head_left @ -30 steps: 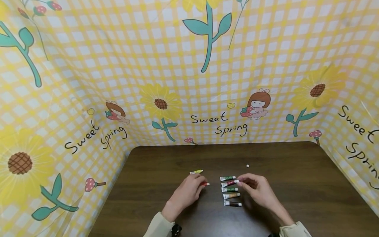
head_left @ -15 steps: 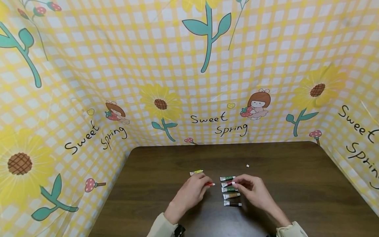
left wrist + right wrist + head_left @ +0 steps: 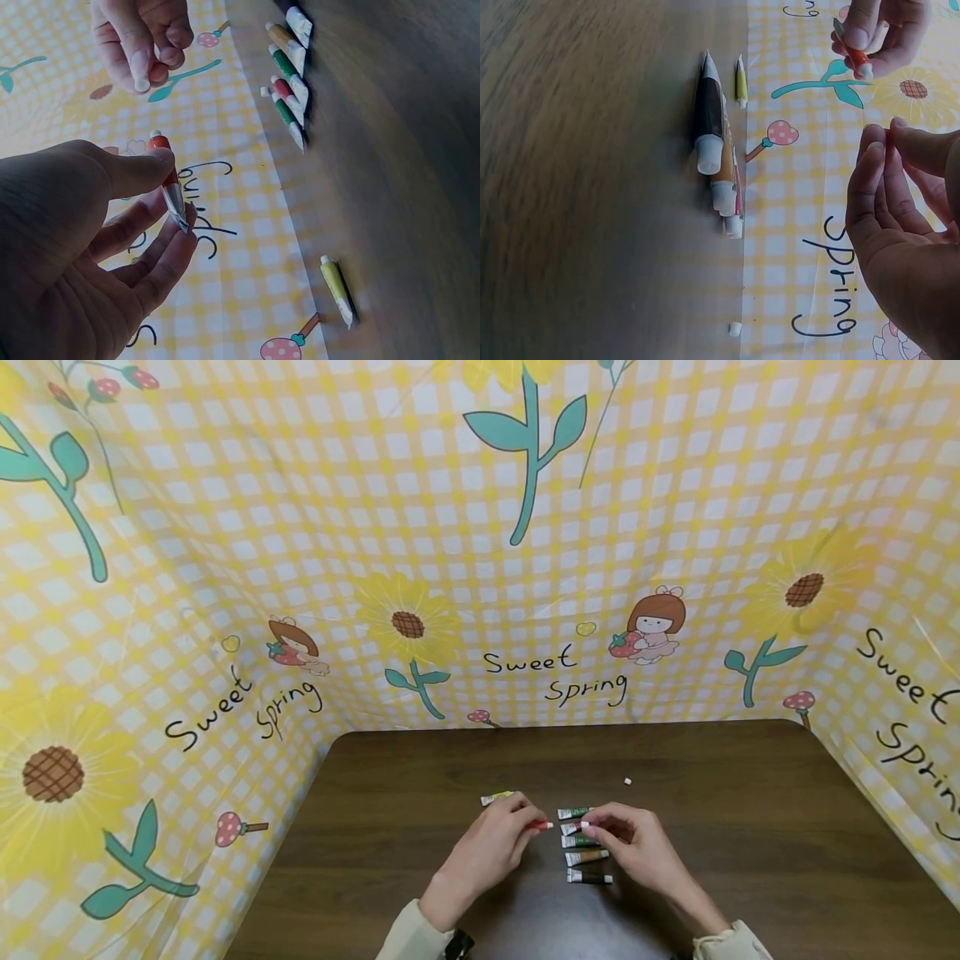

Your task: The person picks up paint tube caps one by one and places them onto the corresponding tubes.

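Observation:
My left hand [image 3: 495, 843] pinches a small orange-red paint tube [image 3: 170, 184] between thumb and fingers, its white end facing right. My right hand [image 3: 637, 843] is opposite, pinching a small white cap [image 3: 585, 827] at its fingertips; the right wrist view hides that cap. The two hands are apart, above the table. Under and beside my right fingers lies a column of paint tubes: a green tube [image 3: 573, 813], a red tube [image 3: 287, 95], another green tube [image 3: 576, 842], a brown-orange tube [image 3: 587, 857] and a black tube [image 3: 590, 877].
A yellow paint tube [image 3: 337, 291] lies on the dark wooden table [image 3: 420, 760], partly behind my left hand in the head view. Another white cap [image 3: 627, 781] lies beyond my right hand. A yellow checked cloth [image 3: 480, 568] rises along the table's back and sides.
My left hand has moved right with the orange-red tube. My right hand has shifted left with the white cap, narrowing the gap between the hands. The tubes on the table have stayed put.

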Tool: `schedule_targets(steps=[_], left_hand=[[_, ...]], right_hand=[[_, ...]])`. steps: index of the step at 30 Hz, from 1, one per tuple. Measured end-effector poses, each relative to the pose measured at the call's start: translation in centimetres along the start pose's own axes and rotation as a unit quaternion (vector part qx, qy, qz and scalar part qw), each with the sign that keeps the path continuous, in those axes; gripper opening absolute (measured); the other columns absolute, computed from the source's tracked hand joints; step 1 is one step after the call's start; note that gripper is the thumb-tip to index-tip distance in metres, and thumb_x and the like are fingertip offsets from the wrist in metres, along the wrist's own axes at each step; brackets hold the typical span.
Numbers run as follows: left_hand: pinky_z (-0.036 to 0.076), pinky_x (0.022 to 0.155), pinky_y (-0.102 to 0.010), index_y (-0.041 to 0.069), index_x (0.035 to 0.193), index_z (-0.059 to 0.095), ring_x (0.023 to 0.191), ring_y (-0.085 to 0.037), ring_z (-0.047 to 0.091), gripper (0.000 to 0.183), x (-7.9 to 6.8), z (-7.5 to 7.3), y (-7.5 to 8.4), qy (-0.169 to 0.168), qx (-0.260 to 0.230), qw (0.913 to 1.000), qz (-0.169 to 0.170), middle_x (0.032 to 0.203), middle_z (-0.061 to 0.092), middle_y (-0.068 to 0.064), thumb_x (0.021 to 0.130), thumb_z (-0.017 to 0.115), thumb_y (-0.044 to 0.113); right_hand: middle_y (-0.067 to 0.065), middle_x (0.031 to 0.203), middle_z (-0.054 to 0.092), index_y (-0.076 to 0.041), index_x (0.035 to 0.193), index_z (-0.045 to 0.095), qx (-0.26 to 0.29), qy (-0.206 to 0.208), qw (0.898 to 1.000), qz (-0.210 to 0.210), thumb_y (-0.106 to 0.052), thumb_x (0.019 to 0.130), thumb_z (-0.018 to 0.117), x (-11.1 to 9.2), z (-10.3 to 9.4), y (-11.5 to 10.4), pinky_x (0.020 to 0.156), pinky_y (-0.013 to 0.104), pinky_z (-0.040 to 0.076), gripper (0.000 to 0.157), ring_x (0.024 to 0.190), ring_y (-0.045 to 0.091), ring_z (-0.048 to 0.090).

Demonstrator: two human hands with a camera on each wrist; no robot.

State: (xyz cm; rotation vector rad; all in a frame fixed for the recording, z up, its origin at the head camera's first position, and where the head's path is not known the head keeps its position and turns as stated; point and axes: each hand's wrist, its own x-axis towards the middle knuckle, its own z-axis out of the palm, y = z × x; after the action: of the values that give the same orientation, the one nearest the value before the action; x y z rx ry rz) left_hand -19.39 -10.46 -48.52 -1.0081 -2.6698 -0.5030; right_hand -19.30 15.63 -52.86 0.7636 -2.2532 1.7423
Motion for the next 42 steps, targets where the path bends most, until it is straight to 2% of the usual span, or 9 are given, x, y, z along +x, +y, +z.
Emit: schedule_targets(steps=[5,8,11,20,27,32,37,42], left_hand=[[0.057,0.085,-0.026,0.017,0.114,0.078,0.094,-0.011,0.065,0.012,0.2,-0.2,0.4,0.012,0.001,0.9999,0.011,0.107,0.068,0.003,0.104,0.071,0.016],[0.056,0.084,-0.025,0.017,0.113,0.078,0.094,-0.011,0.064,0.012,0.3,-0.2,0.6,0.018,0.004,0.9997,0.017,0.106,0.068,0.003,0.104,0.071,0.016],[0.056,0.085,-0.026,0.017,0.113,0.078,0.095,-0.011,0.064,0.011,0.4,-0.2,0.7,0.021,0.006,0.9996,0.018,0.107,0.068,0.003,0.104,0.071,0.017],[0.056,0.084,-0.026,0.017,0.113,0.079,0.095,-0.012,0.064,0.011,0.7,-0.2,1.0,0.026,0.013,0.9992,0.027,0.108,0.069,0.003,0.104,0.072,0.018],[0.056,0.084,-0.026,0.017,0.114,0.079,0.096,-0.012,0.064,0.012,0.8,-0.3,1.2,0.022,0.01,0.9995,0.022,0.109,0.07,0.004,0.104,0.071,0.018],[0.057,0.087,-0.028,0.017,0.115,0.078,0.099,-0.013,0.065,0.013,0.8,-0.3,1.3,0.017,0.009,0.9997,0.016,0.11,0.07,0.004,0.104,0.071,0.017],[0.057,0.089,-0.028,0.017,0.115,0.078,0.101,-0.013,0.066,0.013,0.9,-0.4,1.4,0.016,0.009,0.9997,0.015,0.111,0.07,0.004,0.103,0.073,0.017],[0.057,0.089,-0.027,0.017,0.115,0.077,0.1,-0.012,0.066,0.013,1.0,-0.3,1.5,0.012,0.005,0.9998,0.017,0.111,0.07,0.004,0.103,0.073,0.017]], right_hand=[[0.022,0.094,0.077,-0.006,0.101,0.078,0.001,0.001,1.0,0.008,0.0,0.096,0.076,0.1,0.3,0.0,0.069,0.025,0.061,0.008,0.08,0.006,0.073],[0.022,0.094,0.077,-0.003,0.101,0.078,0.003,0.003,1.0,0.01,0.0,0.096,0.077,0.1,0.5,0.0,0.07,0.025,0.061,0.005,0.081,0.004,0.073],[0.022,0.093,0.076,0.001,0.101,0.077,0.008,0.004,1.0,0.011,0.001,0.095,0.077,0.2,0.7,0.0,0.071,0.025,0.062,0.006,0.081,0.008,0.074],[0.022,0.093,0.076,0.0,0.101,0.077,0.017,0.001,1.0,0.003,0.003,0.095,0.076,0.4,0.9,0.0,0.072,0.024,0.061,0.007,0.082,0.016,0.075],[0.022,0.095,0.076,0.001,0.103,0.076,0.02,-0.007,1.0,0.007,-0.001,0.097,0.076,0.4,1.0,-0.1,0.073,0.025,0.062,0.006,0.084,0.011,0.074],[0.019,0.095,0.077,0.0,0.103,0.076,0.021,-0.01,1.0,0.008,-0.001,0.098,0.075,0.5,1.0,-0.2,0.074,0.027,0.063,0.006,0.084,0.014,0.075],[0.023,0.096,0.076,-0.002,0.104,0.077,0.025,-0.012,1.0,0.01,-0.001,0.098,0.075,0.6,1.1,-0.3,0.074,0.027,0.063,0.006,0.084,0.018,0.076],[0.023,0.096,0.076,0.0,0.104,0.076,0.02,-0.013,1.0,0.015,-0.003,0.098,0.075,0.6,1.2,-0.5,0.074,0.027,0.062,0.007,0.084,0.014,0.074]])
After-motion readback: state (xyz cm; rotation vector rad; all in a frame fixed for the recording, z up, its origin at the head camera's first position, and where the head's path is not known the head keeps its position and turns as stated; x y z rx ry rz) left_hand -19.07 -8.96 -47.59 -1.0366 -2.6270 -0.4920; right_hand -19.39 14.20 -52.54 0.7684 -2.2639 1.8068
